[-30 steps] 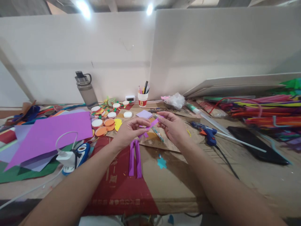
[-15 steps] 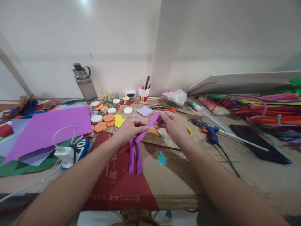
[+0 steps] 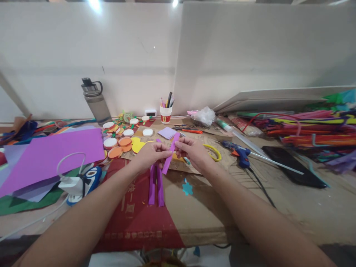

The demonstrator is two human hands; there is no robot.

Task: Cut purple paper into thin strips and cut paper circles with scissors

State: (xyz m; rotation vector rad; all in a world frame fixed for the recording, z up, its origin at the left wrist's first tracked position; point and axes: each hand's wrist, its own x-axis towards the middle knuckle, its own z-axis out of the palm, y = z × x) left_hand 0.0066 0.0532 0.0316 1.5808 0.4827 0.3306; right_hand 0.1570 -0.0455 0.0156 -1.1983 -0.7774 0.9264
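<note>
Between my two hands is a purple paper strip [image 3: 168,160], slanting up to the right. My left hand [image 3: 151,155] pinches it near its middle with thumb and fingertips. My right hand [image 3: 194,151] has thumb and fingers closed on its upper end. Under my left hand, more purple folded strips [image 3: 160,189] lie side by side on the red printed part of the cardboard [image 3: 133,222]; their upper parts are partly hidden by my fingers. A small blue snowflake-shaped piece [image 3: 187,188] lies on the cardboard just below my hands.
Purple paper sheets [image 3: 61,148] and a white plug [image 3: 72,185] are on the left. Round orange lids [image 3: 115,152], a water bottle [image 3: 96,105] and a pen cup [image 3: 166,114] stand behind. At right lie yellow-handled scissors [image 3: 213,152], a glue gun [image 3: 242,157] and a black phone-like slab [image 3: 294,168].
The strip between my hands has turned steeper, and its lower end now shows below my fingers. My right hand has shifted slightly left and down. The view has tilted up a little.
</note>
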